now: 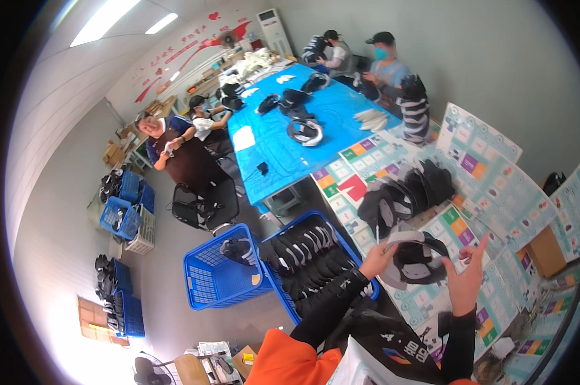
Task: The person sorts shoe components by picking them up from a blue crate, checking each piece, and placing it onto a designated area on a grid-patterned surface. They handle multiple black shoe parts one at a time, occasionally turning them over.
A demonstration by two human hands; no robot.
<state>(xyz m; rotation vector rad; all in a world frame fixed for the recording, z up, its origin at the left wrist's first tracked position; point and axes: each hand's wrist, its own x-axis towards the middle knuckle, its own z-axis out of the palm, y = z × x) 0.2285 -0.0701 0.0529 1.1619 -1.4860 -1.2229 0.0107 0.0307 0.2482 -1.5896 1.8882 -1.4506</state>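
A grey-and-black cap [403, 272], its opening turned up toward me, is held over the printed sheets covering the near table. My left hand [378, 259] is closed on its left edge, and a thin pale stick-like thing [377, 233] shows at those fingertips; I cannot make out what it is. At the cap's right edge is my right hand [464, 277], its thumb by the rim and its fingers spread apart. Whether the thumb touches the cap is hard to tell. Just beyond lies a row of nested black-and-grey caps [405, 196].
To my left stand a blue crate [203, 296] with a few caps and a fuller blue crate [360, 247] of stacked caps. A blue-covered table [270, 163] holds more caps; several people sit around it. Upright printed boards [508, 186] line the right side.
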